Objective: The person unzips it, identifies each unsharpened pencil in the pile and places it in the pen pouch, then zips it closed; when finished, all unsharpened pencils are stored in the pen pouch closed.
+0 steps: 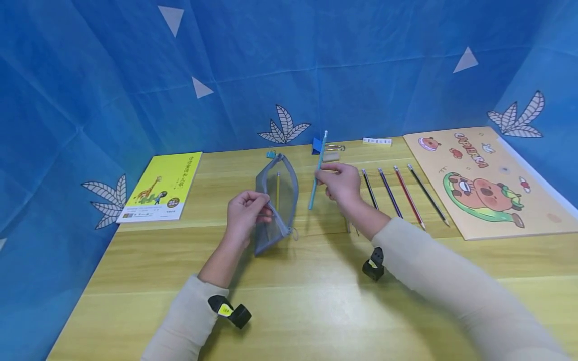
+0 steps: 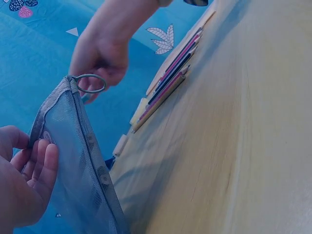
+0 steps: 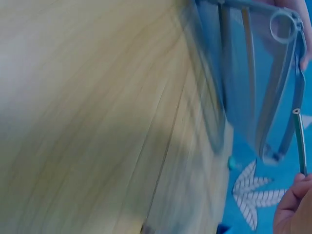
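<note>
A grey mesh zip pouch (image 1: 294, 193) is held upright, its zip parted at the top. My left hand (image 1: 246, 210) pinches the pouch's near-left edge between thumb and fingers. Through the mesh a yellow pencil (image 1: 278, 193) shows inside. Just right of the pouch mouth, my right hand (image 1: 340, 183) pinches a teal pencil (image 1: 322, 148) near its middle, tilted close to upright. In the right wrist view the lower end of this teal pencil (image 3: 301, 141) points at the pouch opening. The zip's ring (image 2: 91, 83) hangs at the near end.
Several pencils (image 1: 410, 198) lie in a row right of my right hand, some partly behind the wrist. Farther back are a blue binder clip (image 1: 317, 146), an eraser (image 1: 331, 157), a small teal clip (image 1: 271, 154) and a white strip (image 1: 377, 142). A yellow book (image 1: 176, 175) and a capybara pad (image 1: 533, 165) flank them.
</note>
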The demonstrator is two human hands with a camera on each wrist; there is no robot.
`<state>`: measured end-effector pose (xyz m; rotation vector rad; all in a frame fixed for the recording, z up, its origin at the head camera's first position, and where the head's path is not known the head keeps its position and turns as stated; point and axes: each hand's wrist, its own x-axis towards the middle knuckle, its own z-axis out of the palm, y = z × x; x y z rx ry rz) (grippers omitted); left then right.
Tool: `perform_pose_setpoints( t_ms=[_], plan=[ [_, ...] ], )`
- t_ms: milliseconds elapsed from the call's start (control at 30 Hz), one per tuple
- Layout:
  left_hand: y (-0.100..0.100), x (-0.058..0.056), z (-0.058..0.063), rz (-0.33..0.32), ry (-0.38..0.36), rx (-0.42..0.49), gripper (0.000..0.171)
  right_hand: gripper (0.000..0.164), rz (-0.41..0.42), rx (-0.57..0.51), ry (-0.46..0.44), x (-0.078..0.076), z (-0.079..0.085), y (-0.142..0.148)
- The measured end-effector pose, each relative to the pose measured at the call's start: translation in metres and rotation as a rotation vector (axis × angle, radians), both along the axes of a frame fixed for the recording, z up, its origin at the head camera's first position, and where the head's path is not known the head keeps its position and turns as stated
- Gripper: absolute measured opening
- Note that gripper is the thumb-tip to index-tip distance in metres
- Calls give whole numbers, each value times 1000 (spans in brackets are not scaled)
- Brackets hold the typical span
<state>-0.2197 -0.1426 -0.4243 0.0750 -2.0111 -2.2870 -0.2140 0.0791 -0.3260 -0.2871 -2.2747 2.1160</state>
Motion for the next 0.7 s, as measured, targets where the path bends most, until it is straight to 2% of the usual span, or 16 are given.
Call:
perform_pose_setpoints(
  t_ms=[233,367,533,700],
  plan=[
    [1,3,2,2,2,-14,15,22,-10,-27,15,-1,-4,-35],
    [1,5,3,6,11,3,7,20,16,43,32,1,-12,-47],
    [5,9,9,-2,17,21,14,20,146,129,41,2,-21,-49],
    [9,14,15,-10,-1,29,16,21,249,77,-30,1,-24,-43]
  ],
)
